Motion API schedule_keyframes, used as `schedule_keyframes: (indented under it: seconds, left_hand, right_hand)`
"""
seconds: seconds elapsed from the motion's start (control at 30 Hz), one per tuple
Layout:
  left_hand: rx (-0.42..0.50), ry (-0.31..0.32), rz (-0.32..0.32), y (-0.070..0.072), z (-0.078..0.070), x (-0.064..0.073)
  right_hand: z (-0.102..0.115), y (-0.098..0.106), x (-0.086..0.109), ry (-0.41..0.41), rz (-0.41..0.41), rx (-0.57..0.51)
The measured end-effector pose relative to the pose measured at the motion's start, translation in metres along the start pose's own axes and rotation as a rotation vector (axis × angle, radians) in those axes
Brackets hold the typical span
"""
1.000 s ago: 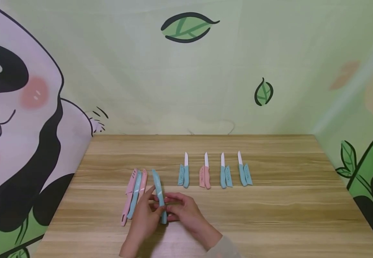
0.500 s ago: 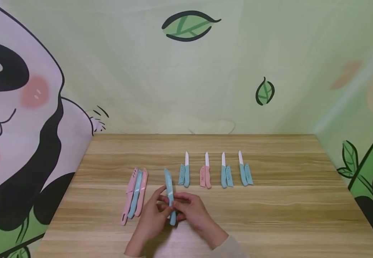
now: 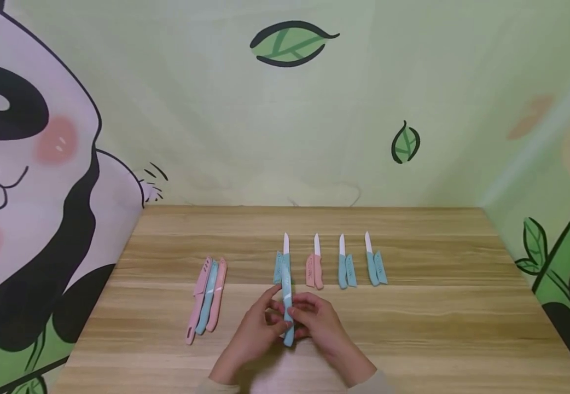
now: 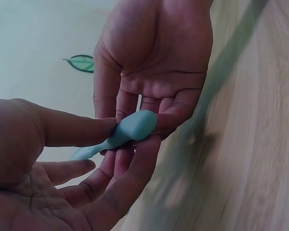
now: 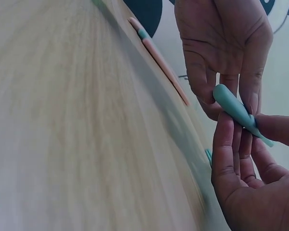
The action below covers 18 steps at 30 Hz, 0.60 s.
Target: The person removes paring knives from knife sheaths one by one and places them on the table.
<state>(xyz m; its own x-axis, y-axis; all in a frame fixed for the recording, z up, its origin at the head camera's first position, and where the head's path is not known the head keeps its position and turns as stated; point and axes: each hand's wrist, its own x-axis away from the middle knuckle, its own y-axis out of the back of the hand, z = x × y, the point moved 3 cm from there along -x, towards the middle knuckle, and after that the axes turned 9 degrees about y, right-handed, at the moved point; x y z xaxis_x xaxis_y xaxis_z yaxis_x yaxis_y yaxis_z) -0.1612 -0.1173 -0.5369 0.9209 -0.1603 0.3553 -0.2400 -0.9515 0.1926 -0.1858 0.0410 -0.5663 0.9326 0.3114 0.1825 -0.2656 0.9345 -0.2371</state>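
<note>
A blue knife [image 3: 287,306] in its blue sheath is held above the table, its handle end towards the person. My left hand [image 3: 257,328] pinches its handle between thumb and fingers from the left. From the right, my right hand [image 3: 321,323] grips the same handle. In the left wrist view the rounded handle butt [image 4: 140,126] shows between both hands' fingertips. The right wrist view shows the blue handle [image 5: 233,107] pinched by both hands as well. Behind the held knife lies an unsheathed blue paring knife [image 3: 286,246], partly hidden, with its blue sheath [image 3: 278,267] on its left.
At left on the wooden table [image 3: 428,328] lie a pink sheathed knife [image 3: 198,301], a blue sheathed knife [image 3: 208,298] and another pink knife [image 3: 217,295], side by side. To the right are an unsheathed pink knife [image 3: 317,265] and two blue ones [image 3: 342,268], each beside its sheath.
Both hands have moved to the right together with the blue sheathed knife, away from the sheathed knives at left. The knives lying on the table have stayed in place.
</note>
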Motion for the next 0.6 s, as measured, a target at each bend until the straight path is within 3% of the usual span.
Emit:
schedule_keyframes:
  seconds: [0.2, 0.5, 0.6]
  left_hand:
    - [-0.017, -0.034, 0.036, -0.014, -0.004, -0.005]
    - [0.053, -0.040, 0.100, -0.036, -0.009, -0.017]
    - [0.026, -0.053, 0.087, -0.038, -0.012, -0.024]
  right_hand:
    - [0.002, 0.016, 0.008, 0.006, -0.045, 0.011]
    - [0.009, 0.039, 0.022, 0.006, -0.131, 0.050]
    - [0.009, 0.046, 0.027, -0.008, -0.151, 0.071]
